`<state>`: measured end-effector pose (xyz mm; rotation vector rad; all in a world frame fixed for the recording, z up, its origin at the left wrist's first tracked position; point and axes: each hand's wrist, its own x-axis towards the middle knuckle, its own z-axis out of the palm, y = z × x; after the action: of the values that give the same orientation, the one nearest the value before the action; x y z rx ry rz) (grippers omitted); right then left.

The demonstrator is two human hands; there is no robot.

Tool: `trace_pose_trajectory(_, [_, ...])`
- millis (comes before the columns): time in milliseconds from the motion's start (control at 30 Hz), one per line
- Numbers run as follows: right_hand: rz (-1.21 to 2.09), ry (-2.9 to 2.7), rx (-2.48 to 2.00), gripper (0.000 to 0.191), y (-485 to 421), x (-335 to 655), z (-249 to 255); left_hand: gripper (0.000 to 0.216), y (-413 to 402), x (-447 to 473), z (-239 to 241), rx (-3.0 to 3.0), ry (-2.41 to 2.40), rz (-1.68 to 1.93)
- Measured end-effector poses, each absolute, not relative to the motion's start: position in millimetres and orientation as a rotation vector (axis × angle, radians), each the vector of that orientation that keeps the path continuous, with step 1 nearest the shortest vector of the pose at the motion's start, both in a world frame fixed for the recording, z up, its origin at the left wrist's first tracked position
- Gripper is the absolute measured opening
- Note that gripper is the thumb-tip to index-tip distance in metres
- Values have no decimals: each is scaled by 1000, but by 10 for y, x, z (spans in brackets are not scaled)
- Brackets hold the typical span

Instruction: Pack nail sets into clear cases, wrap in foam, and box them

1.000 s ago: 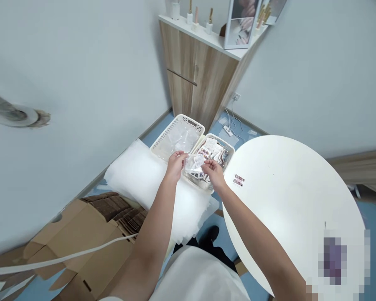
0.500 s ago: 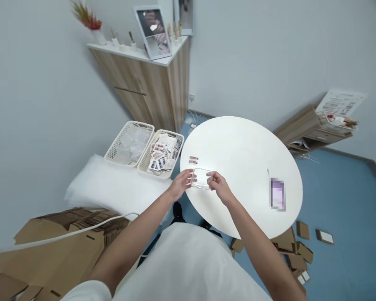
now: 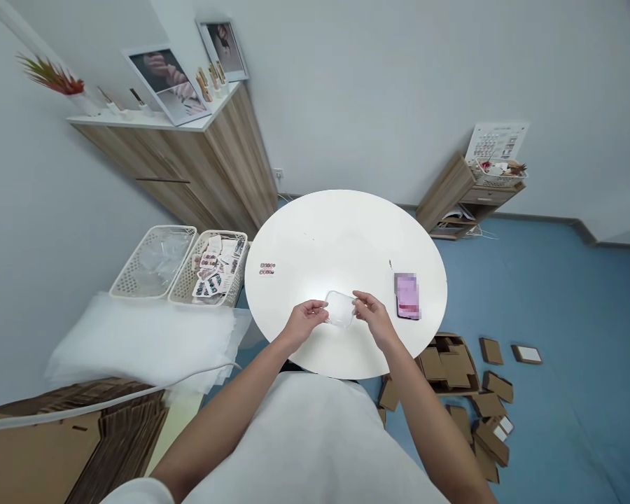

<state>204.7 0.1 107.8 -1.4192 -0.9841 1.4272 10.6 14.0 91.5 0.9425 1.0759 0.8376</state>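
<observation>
I see clear squarish plastic container [image 3: 340,309] over near part of round white table [image 3: 346,217]; second ago, above cream perforated plastic basket [image 3: 238,276]. Left hand [image 3: 305,323], right hand [image 3: 374,318] pinch its opposite sides. Tabletop contact: can't tell. Work now shifted tableside, reddish-patterned small strips [image 3: 267,266] lying left, apart.

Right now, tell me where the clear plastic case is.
In the head view, the clear plastic case is over the near part of the round white table, left of the phone, held between the left hand and right hand.
</observation>
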Motion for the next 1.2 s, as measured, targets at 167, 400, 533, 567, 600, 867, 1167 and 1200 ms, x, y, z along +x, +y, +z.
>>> trace_pose_trajectory(167, [1470,-1107,-1415,33,52,2256,1091,33,176,242,943,1086,1154,752])
trace_pose_trajectory(400, [1754,-1329,-1359,42,59,2325,1090,52,376,228,917,1100,1168,824])
trace_pose_trajectory(533, [1765,-1461,-1415,34,131,2287,1167,49,522,190,990,1212,967,711])
trace_pose_trajectory(567, [1709,-1443,-1448,33,145,2249,1190,51,560,186,1020,1252,914,670])
trace_pose_trajectory(600, [1656,-1413,-1465,31,152,2199,1213,52,598,183,1050,1287,873,636])
trace_pose_trajectory(867, [1331,-1028,-1504,36,-52,1728,1118,49,598,-57,1009,1235,942,733])
trace_pose_trajectory(1167, [1166,-880,-1542,39,-410,1462,909,85,313,-345,888,1790,814,537])
trace_pose_trajectory(1200, [1156,-896,-1552,38,-421,1454,904,82,321,-337,884,1792,797,537])
